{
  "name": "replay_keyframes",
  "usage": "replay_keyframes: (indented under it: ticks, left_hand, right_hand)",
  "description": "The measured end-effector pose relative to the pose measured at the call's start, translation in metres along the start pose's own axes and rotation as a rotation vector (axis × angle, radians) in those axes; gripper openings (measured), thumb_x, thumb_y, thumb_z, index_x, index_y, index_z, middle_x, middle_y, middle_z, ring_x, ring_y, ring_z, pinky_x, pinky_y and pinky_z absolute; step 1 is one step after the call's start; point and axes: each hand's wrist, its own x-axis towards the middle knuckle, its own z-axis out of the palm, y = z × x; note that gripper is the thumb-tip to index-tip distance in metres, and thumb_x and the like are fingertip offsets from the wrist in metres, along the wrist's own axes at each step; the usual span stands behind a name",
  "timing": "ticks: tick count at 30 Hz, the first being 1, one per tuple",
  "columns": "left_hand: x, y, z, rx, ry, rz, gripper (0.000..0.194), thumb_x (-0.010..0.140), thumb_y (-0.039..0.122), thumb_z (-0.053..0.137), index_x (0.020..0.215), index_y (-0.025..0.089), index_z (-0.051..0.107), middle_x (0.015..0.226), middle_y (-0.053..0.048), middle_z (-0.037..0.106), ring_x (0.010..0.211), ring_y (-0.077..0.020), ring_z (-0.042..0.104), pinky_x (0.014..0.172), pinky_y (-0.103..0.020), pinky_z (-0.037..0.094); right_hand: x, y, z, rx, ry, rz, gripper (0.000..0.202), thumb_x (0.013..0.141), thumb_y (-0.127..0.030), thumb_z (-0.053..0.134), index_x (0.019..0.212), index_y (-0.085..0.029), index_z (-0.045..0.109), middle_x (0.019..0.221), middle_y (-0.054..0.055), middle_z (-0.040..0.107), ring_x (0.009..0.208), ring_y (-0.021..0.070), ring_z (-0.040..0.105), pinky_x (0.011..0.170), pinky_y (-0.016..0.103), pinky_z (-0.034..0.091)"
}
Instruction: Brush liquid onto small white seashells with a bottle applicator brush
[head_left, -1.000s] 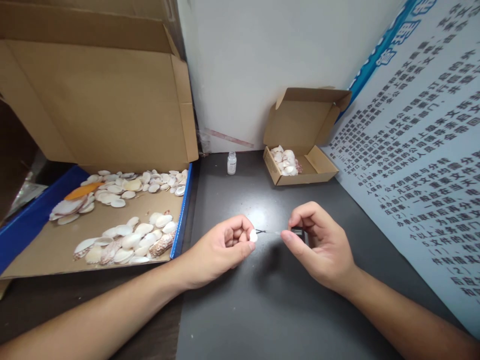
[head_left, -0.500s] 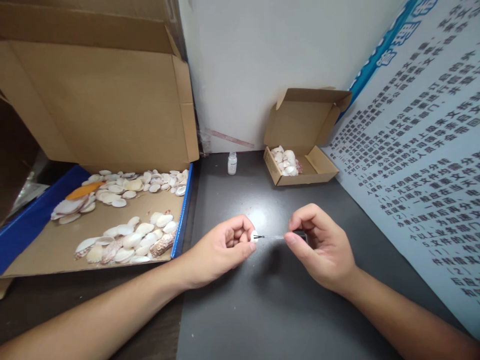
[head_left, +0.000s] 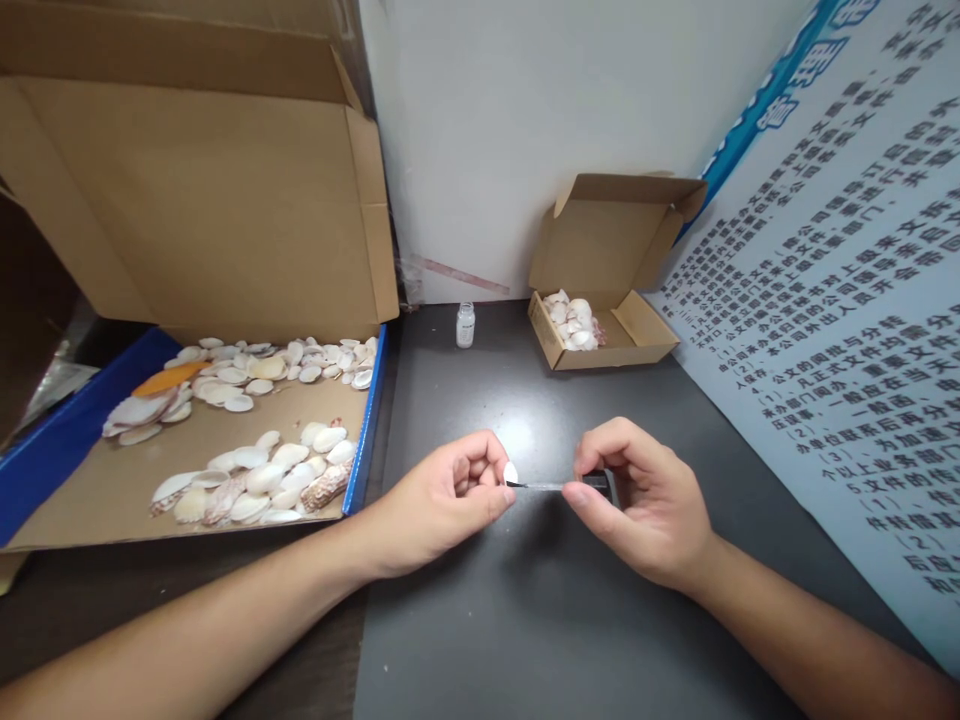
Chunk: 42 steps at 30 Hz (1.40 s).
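Note:
Between the thumb and fingers of my left hand (head_left: 469, 485) is a small white seashell (head_left: 510, 472), mostly covered by the fingertips. My right hand (head_left: 637, 500) pinches the black handle of a small applicator brush (head_left: 541, 487). Its thin clear stem points left, and the dark tip reaches the lower edge of the shell; whether it touches cannot be made out. Both hands are raised over the dark grey tabletop (head_left: 435, 640). Behind them stands a small uncapped clear bottle (head_left: 465, 328) with a printed label.
At left, an open blue-edged cardboard box (head_left: 112, 505) holds many seashells (head_left: 266, 478) and an orange piece (head_left: 171, 378). A smaller open carton (head_left: 645, 340) with shells (head_left: 576, 322) sits at the back right. A printed poster (head_left: 847, 280) slants along the right side.
My right hand has shifted slightly left and down with the brush. The brush tip has gone from the shell's face to its lower edge. My left hand stays nearly still.

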Motion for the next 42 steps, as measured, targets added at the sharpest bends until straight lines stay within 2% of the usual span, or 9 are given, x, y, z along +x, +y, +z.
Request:
replay_keyframes:
  ticks: [8,14,18,23,33,42]
  left_hand:
    - [0.0,-0.001,0.001,0.046,-0.014,-0.024,0.023,0.089,0.034,0.062,0.084,0.019,0.046,0.064,0.009,0.036,0.053,-0.0063,0.029,0.05,-0.022,0.023]
    - [-0.001,0.003,0.004,0.103,0.003,-0.022,0.019,0.089,0.029,0.059,0.084,0.02,0.043,0.063,0.01,0.031,0.054,-0.0074,0.024,0.05,-0.021,0.022]
    - [-0.002,0.003,0.008,0.144,-0.008,-0.001,0.017,0.089,0.026,0.057,0.083,0.021,0.042,0.061,0.011,0.028,0.054,-0.0079,0.021,0.049,-0.021,0.021]
    - [-0.004,0.0,0.01,0.202,-0.012,0.006,0.016,0.087,0.021,0.056,0.082,0.021,0.041,0.061,0.01,0.028,0.054,-0.008,0.022,0.049,-0.021,0.021]
    - [-0.004,0.0,0.009,0.199,-0.03,-0.006,0.013,0.088,0.02,0.055,0.083,0.021,0.043,0.06,0.011,0.028,0.054,-0.008,0.022,0.048,-0.021,0.022]
    - [-0.005,-0.002,0.008,0.241,-0.031,0.002,0.014,0.089,0.021,0.055,0.084,0.021,0.042,0.062,0.011,0.026,0.055,-0.0087,0.021,0.049,-0.022,0.022]
  right_hand:
    - [0.002,-0.001,0.0,-0.041,0.065,0.04,0.018,0.084,-0.019,0.067,0.085,-0.026,0.051,0.061,-0.007,0.046,0.049,0.0096,0.045,0.046,0.02,0.044]
    - [0.001,-0.003,0.0,-0.026,0.019,-0.004,0.019,0.081,-0.019,0.069,0.083,-0.025,0.052,0.06,-0.007,0.048,0.048,0.0097,0.046,0.045,0.021,0.043]
    - [0.003,-0.004,0.001,-0.039,0.026,0.029,0.017,0.081,-0.019,0.068,0.08,-0.025,0.052,0.056,-0.008,0.044,0.045,0.0091,0.043,0.042,0.02,0.04]
    - [0.004,-0.005,0.001,-0.067,0.051,0.064,0.018,0.083,-0.019,0.066,0.077,-0.024,0.05,0.054,-0.009,0.042,0.044,0.0088,0.041,0.041,0.02,0.038]
    - [0.003,-0.009,-0.002,-0.075,0.115,0.021,0.017,0.081,-0.015,0.066,0.076,-0.024,0.052,0.053,-0.008,0.047,0.043,0.008,0.043,0.042,0.019,0.039]
    - [0.006,-0.01,0.0,-0.052,0.047,0.01,0.016,0.08,-0.017,0.066,0.072,-0.023,0.053,0.049,-0.008,0.047,0.039,0.0075,0.04,0.037,0.019,0.035]
